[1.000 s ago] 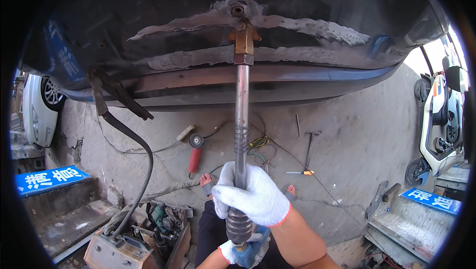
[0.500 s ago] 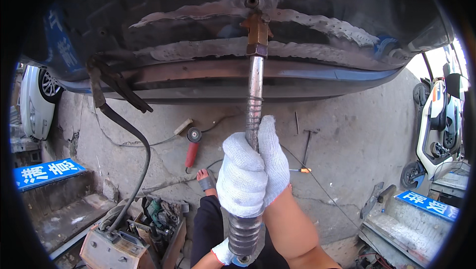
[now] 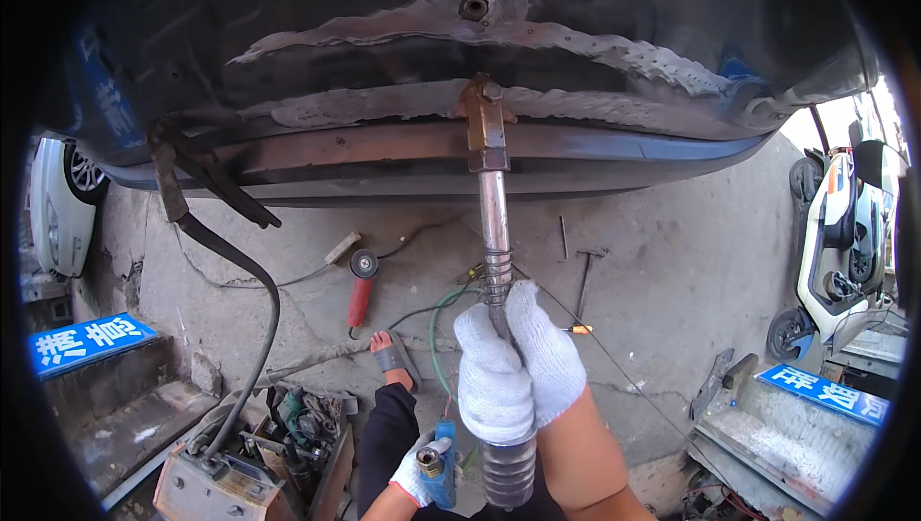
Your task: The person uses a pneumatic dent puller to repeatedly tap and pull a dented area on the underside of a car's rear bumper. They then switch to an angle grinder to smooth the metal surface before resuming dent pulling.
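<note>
My right hand, in a white knit glove, is closed around the shaft of a dent puller. The puller has a coppery clamp head, a wire coil round its rod and a ribbed dark end below my fist. Its head overlaps the lower bare-metal strip of the dark car panel; whether it touches cannot be made out. Higher on the panel, a round hole sits in a sanded patch. Low in view, my gloved left hand grips a blue tool with a round metal end and a green line near it.
A clamp on the panel's left trails a thick cable to a metal box. On the concrete lie a red angle grinder, a hammer and a yellow-handled screwdriver. Blue-signed steps flank both sides; a scooter stands right.
The dent puller's head has come down from the hole to the lower strip, my right hand moving toward me. The blue tool and green line have come into sight at my left hand.
</note>
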Demonstrator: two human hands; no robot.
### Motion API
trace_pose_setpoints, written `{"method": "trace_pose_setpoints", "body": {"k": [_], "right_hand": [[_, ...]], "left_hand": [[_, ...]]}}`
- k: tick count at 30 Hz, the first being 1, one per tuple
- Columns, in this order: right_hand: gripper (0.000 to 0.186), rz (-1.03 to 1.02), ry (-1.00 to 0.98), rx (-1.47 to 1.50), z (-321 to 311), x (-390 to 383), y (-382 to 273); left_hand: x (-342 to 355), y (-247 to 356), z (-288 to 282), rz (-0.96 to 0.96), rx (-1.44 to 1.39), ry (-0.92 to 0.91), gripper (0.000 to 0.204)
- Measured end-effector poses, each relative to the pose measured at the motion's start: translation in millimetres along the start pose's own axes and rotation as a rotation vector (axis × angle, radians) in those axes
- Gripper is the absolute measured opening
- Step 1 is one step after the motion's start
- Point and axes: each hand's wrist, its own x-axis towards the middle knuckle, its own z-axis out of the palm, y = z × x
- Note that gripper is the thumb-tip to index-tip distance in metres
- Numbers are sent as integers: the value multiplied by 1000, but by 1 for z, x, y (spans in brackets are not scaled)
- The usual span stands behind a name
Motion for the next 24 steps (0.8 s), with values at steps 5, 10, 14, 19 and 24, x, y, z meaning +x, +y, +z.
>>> {"method": "trace_pose_setpoints", "body": {"k": [5, 10, 14, 19, 24], "right_hand": [[55, -473, 440, -190, -18, -47, 26], [56, -758, 367, -95, -28, -92, 15], [58, -880, 453, -202, -18, -109, 13], [57, -974, 336, -304, -5, -113, 8], [56, -1019, 182, -461, 17, -126, -13]], "left_hand": [[31, -9, -10, 69, -32, -41, 65], [1, -10, 80, 250, 186, 87, 60], [-3, -7, 93, 262, 240, 165, 57], [5, -3, 91, 337, 138, 196, 51], [8, -2, 92, 437, 352, 207, 55]]}}
